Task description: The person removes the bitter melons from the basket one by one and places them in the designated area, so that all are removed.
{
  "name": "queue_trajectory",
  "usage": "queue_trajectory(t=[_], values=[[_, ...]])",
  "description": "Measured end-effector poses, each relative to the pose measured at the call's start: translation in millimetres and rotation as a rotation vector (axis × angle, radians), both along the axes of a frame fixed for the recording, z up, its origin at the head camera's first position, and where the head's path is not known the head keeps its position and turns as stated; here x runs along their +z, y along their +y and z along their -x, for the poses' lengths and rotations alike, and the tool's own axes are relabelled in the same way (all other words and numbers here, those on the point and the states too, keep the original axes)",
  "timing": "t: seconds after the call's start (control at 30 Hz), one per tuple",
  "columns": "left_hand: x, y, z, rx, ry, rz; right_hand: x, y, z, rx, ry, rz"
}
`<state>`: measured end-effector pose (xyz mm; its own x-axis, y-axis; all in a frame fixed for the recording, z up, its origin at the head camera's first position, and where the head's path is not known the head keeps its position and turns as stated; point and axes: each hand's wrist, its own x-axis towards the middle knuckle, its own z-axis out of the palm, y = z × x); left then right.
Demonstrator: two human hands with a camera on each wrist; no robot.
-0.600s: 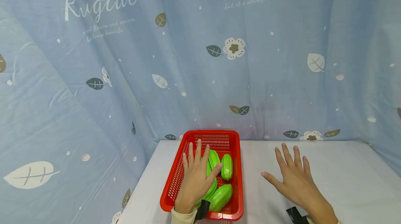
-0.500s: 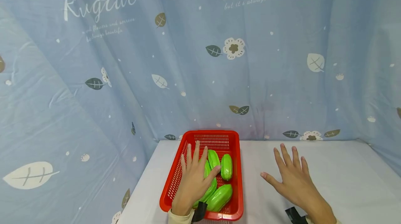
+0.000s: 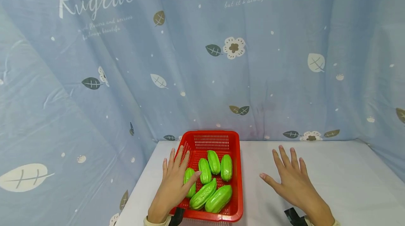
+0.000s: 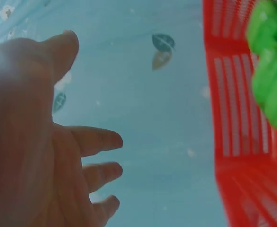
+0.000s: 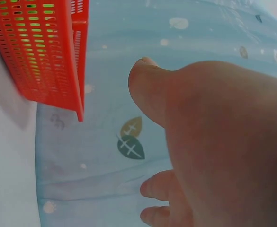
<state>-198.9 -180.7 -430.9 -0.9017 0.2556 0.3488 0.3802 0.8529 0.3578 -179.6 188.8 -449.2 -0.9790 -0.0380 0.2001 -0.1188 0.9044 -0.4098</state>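
Note:
A red plastic basket (image 3: 235, 198) stands on the white table, holding several bright green, ridged, gourd-like vegetables (image 3: 219, 199). My left hand (image 3: 172, 183) hovers over the basket's left side with fingers spread, hiding part of the rim and one vegetable. In the left wrist view that hand (image 4: 48, 142) holds nothing, and the basket wall (image 4: 237, 104) is apart from it. To the right of the basket, above the table, my right hand (image 3: 292, 183) is spread and holds nothing. The right wrist view has its thumb (image 5: 147, 90) apart from the basket (image 5: 48, 61).
The white tabletop (image 3: 348, 176) extends right of the basket. A blue curtain (image 3: 196, 60) printed with leaves and flowers hangs behind the table and along its left side. Black straps (image 3: 295, 217) sit at both wrists.
My left hand has moved left across the basket, uncovering more of the green vegetables. The right hand has barely shifted, and the head view has turned slightly.

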Motion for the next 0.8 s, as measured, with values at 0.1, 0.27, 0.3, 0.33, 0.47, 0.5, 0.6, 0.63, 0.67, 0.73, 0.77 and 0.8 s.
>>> queue_trajectory(t=[0.1,0.27,0.3,0.33,0.47,0.5,0.6,0.63,0.67,0.73,0.77,0.8], values=[[-5.6,-13.6,-2.7,0.029,-0.014,0.011,-0.2,-1,0.5,0.001,-0.004,0.002],[-16.6,-30.3,-7.9,0.065,-0.043,0.037,-0.1,-3,1.0,0.006,-0.004,0.001],[-18.6,-32.8,-8.5,0.067,-0.04,0.04,0.0,-3,1.1,0.007,-0.005,0.002],[-20.8,-35.2,-9.1,0.072,-0.039,0.047,-0.1,-3,1.1,0.009,-0.006,0.005],[-29.2,-42.8,-9.5,0.084,-0.041,0.062,0.0,-4,0.8,0.011,-0.013,0.013],[-31.5,-44.4,-9.2,0.085,-0.042,0.064,0.1,-4,0.8,0.009,-0.013,0.014],[-38.5,-49.0,-8.8,0.083,-0.054,0.075,0.0,-3,0.5,0.008,-0.01,0.012],[-41.0,-50.5,-8.7,0.081,-0.057,0.079,0.0,-3,0.5,0.007,-0.013,0.014],[-43.4,-51.9,-8.6,0.08,-0.057,0.085,-0.2,-3,0.6,0.007,-0.015,0.014],[-47.7,-54.3,-8.6,0.079,-0.058,0.092,-0.3,-4,0.6,0.007,-0.02,0.017],[-49.6,-55.2,-8.5,0.079,-0.062,0.092,-0.2,-4,0.7,0.006,-0.022,0.018],[-51.4,-56.0,-8.1,0.08,-0.068,0.09,0.0,-4,0.7,0.005,-0.022,0.018]])
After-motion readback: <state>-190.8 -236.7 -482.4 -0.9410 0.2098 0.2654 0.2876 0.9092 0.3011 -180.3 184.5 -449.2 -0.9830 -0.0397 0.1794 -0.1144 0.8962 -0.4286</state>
